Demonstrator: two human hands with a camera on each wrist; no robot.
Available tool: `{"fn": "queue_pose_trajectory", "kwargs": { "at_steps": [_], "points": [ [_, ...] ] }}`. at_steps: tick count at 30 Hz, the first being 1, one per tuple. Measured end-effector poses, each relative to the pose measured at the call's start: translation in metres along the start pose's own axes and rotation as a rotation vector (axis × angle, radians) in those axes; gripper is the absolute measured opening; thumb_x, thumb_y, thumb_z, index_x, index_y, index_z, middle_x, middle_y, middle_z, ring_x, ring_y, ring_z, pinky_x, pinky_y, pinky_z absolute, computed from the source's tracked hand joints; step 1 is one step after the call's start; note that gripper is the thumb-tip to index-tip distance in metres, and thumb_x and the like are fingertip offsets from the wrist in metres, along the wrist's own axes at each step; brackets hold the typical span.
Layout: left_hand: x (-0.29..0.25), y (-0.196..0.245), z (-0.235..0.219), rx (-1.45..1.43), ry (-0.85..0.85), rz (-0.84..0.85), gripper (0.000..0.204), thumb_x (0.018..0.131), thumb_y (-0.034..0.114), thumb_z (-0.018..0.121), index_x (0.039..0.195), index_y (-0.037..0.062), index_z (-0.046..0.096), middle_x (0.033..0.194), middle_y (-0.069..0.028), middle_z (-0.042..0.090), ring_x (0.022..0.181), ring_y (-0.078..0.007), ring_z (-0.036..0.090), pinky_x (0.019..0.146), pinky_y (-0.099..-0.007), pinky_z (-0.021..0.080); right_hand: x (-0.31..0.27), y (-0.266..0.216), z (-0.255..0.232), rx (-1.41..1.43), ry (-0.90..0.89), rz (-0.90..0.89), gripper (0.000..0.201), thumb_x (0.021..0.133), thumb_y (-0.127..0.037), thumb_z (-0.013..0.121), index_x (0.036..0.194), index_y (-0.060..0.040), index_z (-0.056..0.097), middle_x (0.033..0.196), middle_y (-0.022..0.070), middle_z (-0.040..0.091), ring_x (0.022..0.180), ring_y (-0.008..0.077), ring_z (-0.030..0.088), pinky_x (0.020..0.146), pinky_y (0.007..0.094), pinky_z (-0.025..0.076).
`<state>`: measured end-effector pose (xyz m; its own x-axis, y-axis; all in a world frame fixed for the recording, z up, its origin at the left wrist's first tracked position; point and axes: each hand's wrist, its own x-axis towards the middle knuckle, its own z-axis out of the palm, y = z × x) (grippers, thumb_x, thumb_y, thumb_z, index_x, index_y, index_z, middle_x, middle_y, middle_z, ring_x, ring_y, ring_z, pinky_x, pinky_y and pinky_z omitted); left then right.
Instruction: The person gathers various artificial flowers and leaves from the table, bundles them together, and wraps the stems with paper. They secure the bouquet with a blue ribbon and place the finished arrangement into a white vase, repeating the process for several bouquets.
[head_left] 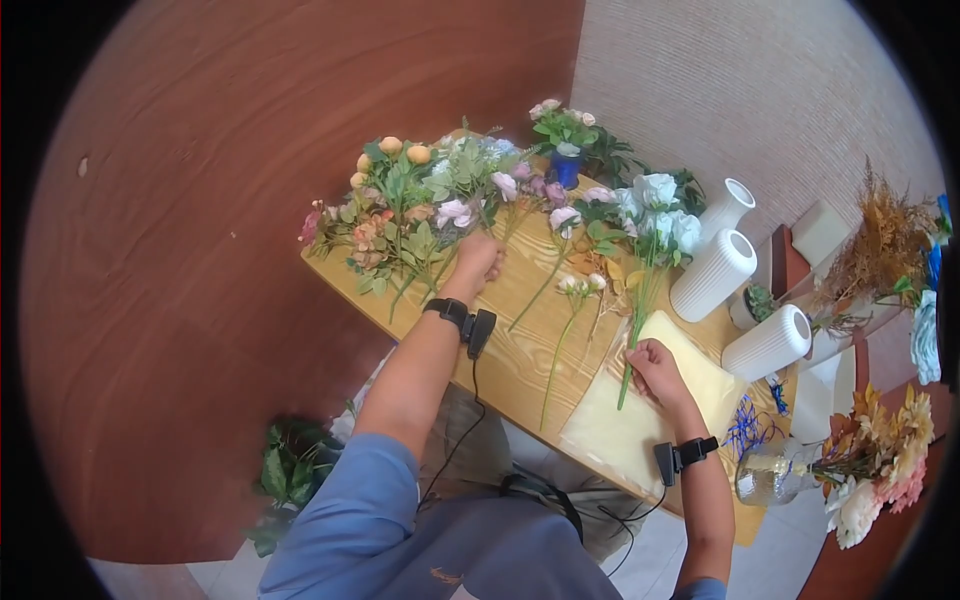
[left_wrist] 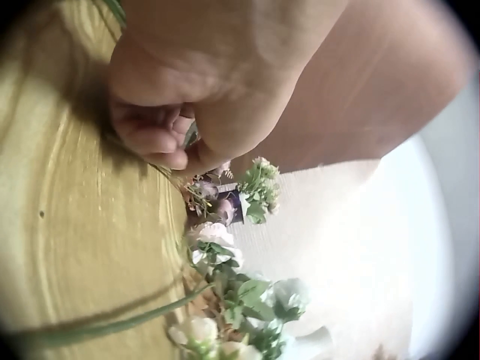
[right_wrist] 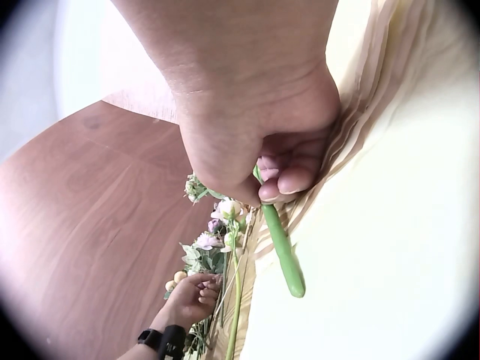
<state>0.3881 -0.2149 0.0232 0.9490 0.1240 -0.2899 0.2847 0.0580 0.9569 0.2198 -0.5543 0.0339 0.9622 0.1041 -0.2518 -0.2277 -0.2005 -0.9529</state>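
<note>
Near the front of the table, my right hand [head_left: 655, 372] pinches the thick green stem [right_wrist: 283, 251] of a light-blue artificial flower bunch [head_left: 655, 235]. The stem's cut end sticks out below the fingers, over cream wrapping paper [head_left: 610, 410]. My left hand [head_left: 480, 258] is low over the wood at the left, fingers curled against the thumb around a thin flower stem, mostly hidden by the hand. Pale purple flowers [head_left: 455, 212] and leafy stems lie just beyond it. Between the hands lies a single stem with small white flowers [head_left: 580, 285].
White ribbed vases [head_left: 713, 275] stand along the right side. A blue pot with flowers [head_left: 565, 170] is at the back corner. Orange and yellow blooms [head_left: 390, 146] spread over the left end. A glass vase [head_left: 765, 480] lies with flowers at the right, near blue ribbon [head_left: 750, 430].
</note>
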Motion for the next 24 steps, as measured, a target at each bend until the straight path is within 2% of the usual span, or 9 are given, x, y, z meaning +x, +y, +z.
{"fn": "queue_pose_trajectory", "kwargs": {
  "at_steps": [1,5,8,16,18,22,24],
  "points": [
    [-0.002,0.000,0.000,-0.245,-0.041,0.005,0.011,0.080,0.003,0.063,0.077,0.0064,0.053,0.065,-0.0055,0.054,0.048,-0.0119,0.051,0.040,-0.0241,0.038,0.001,0.001,-0.001,0.012,-0.005,-0.002,0.019,0.092,-0.017,0.060,0.088,-0.0037,0.048,0.058,-0.0040,0.046,0.040,0.0043,0.040,0.035,0.0197,0.031],
    [-0.007,0.001,0.001,-0.352,-0.092,0.065,0.012,0.084,0.002,0.060,0.078,0.0068,0.051,0.061,-0.0030,0.053,0.046,-0.0104,0.051,0.040,-0.0225,0.041,0.003,0.004,-0.003,0.039,-0.023,-0.007,0.019,0.092,-0.017,0.061,0.088,-0.0024,0.048,0.057,-0.0027,0.047,0.039,0.0051,0.042,0.035,0.0202,0.033],
    [-0.006,-0.002,0.004,-0.305,-0.123,0.140,0.013,0.087,0.004,0.062,0.081,0.0069,0.051,0.063,-0.0026,0.055,0.049,-0.0099,0.052,0.041,-0.0227,0.042,0.002,0.001,-0.001,0.039,-0.025,-0.004,0.019,0.092,-0.016,0.060,0.088,-0.0025,0.048,0.057,-0.0029,0.047,0.039,0.0051,0.042,0.035,0.0203,0.033],
    [-0.006,-0.006,0.015,-0.160,-0.052,0.326,0.014,0.085,0.002,0.065,0.081,0.0043,0.051,0.064,-0.0016,0.055,0.052,-0.0093,0.055,0.042,-0.0235,0.044,0.004,0.002,-0.001,0.033,-0.002,0.004,0.018,0.092,-0.015,0.060,0.088,-0.0027,0.047,0.058,-0.0023,0.047,0.039,0.0056,0.042,0.035,0.0208,0.032],
    [-0.004,-0.010,0.018,-0.091,0.010,0.437,0.015,0.084,0.002,0.065,0.079,0.0032,0.051,0.065,-0.0024,0.055,0.051,-0.0099,0.055,0.041,-0.0240,0.044,0.002,0.005,-0.001,0.034,0.014,0.017,0.018,0.092,-0.015,0.060,0.088,-0.0026,0.048,0.058,-0.0020,0.047,0.039,0.0059,0.042,0.035,0.0209,0.033],
    [-0.003,-0.008,0.021,-0.018,0.002,0.442,0.016,0.084,0.001,0.065,0.077,0.0022,0.050,0.062,-0.0026,0.055,0.049,-0.0102,0.055,0.041,-0.0244,0.044,-0.001,-0.001,-0.003,0.016,0.010,0.011,0.018,0.092,-0.016,0.061,0.089,-0.0028,0.049,0.059,-0.0009,0.049,0.041,0.0064,0.043,0.036,0.0211,0.034],
    [-0.001,-0.012,0.021,0.043,0.032,0.527,0.016,0.084,0.000,0.065,0.077,0.0023,0.051,0.060,-0.0022,0.053,0.047,-0.0101,0.054,0.041,-0.0246,0.043,0.000,0.002,-0.004,-0.017,-0.012,0.006,0.019,0.092,-0.017,0.061,0.089,-0.0030,0.048,0.059,-0.0010,0.049,0.041,0.0061,0.043,0.036,0.0211,0.034]
  ]
}}
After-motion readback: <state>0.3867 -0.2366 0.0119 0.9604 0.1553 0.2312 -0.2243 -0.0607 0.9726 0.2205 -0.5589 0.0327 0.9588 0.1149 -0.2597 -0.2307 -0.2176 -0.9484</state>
